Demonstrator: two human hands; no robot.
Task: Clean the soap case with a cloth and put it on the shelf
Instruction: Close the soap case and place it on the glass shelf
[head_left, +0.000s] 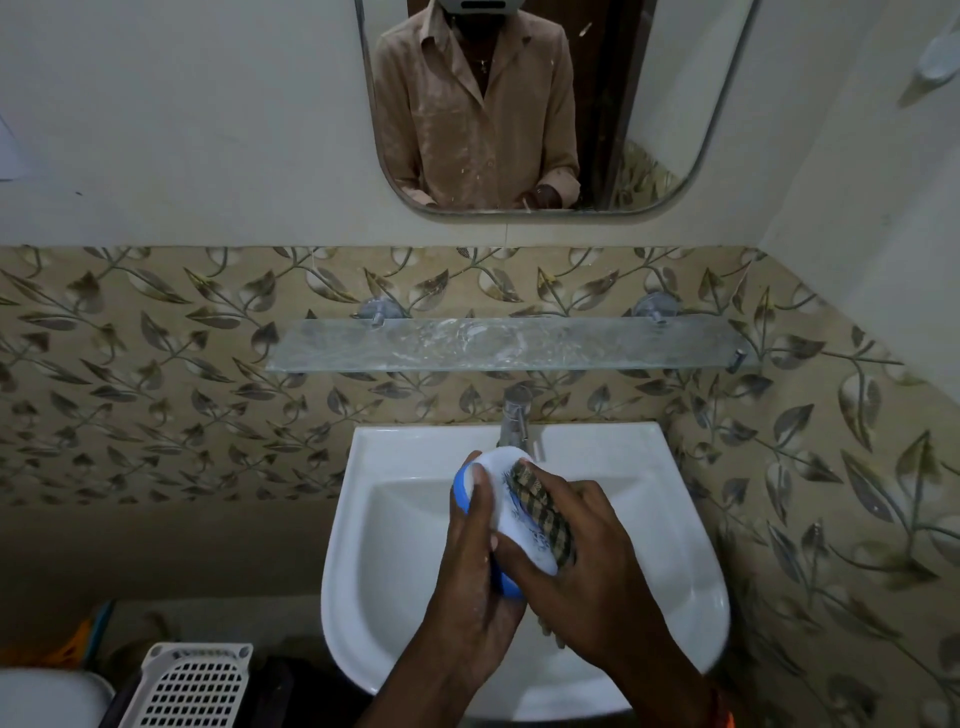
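Your oval plastic soap case (506, 512), white on its broad face with a blue rim and a faint blue print, sits just below the middle of the frame, held up over the bowl of the white ceramic washbasin (395, 545). Your left hand (475, 577) grips it from the left: the thumb lies across the white face and the fingers curl behind the blue edge. Your right hand (592, 561) presses a folded brown-and-green checked cloth (543, 512) against the right side of the case, fingers curled around the cloth, and a strip of the fabric hangs out beneath the palm.

You have one case and one cloth in view. One chrome tap (515, 415) stands at the back edge of the basin, directly above the case in the frame. Higher up, one frosted glass shelf (509, 344) runs across the leaf-patterned tile wall (156, 374), with two round metal brackets showing at its back edge; its surface is streaked with white smears. In the upper middle of the frame a rounded mirror (550, 104) reflects a beige shirt. In the lower left corner, one white perforated plastic basket (189, 686) sits beside a white rounded object cut off by the frame edge; what the basket holds cannot be seen.
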